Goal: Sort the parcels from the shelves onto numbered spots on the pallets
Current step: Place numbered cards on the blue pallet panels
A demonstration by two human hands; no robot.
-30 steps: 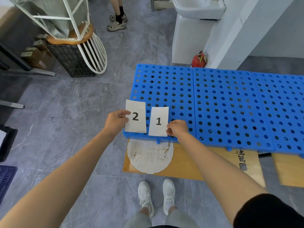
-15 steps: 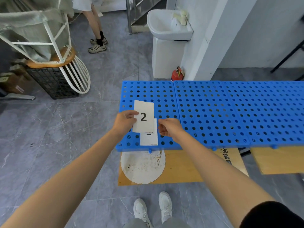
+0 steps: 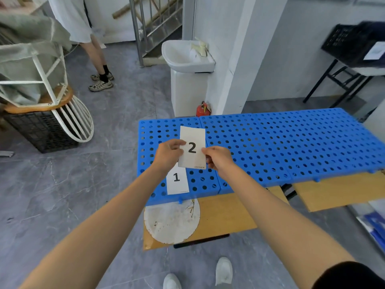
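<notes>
I pinch the card marked "2" [image 3: 192, 147] between my left hand [image 3: 168, 153] and right hand [image 3: 218, 159], just above the "1" card [image 3: 177, 181] lying on the blue pallet [image 3: 291, 142].

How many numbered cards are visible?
2. Card 2 is held by the left hand and right hand; card 1 lies on the blue pallet near its front edge.

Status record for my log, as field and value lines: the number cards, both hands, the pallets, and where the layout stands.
card 2: held over the left pallet, number facing up
left hand: pinches card 2's left edge
right hand: pinches card 2's right edge
card 1: lies flat near the left pallet's near edge; no hand grips it
pallets: blue, perforated, side by side in a row
layout: card 1 set down, card 2 not yet
</notes>
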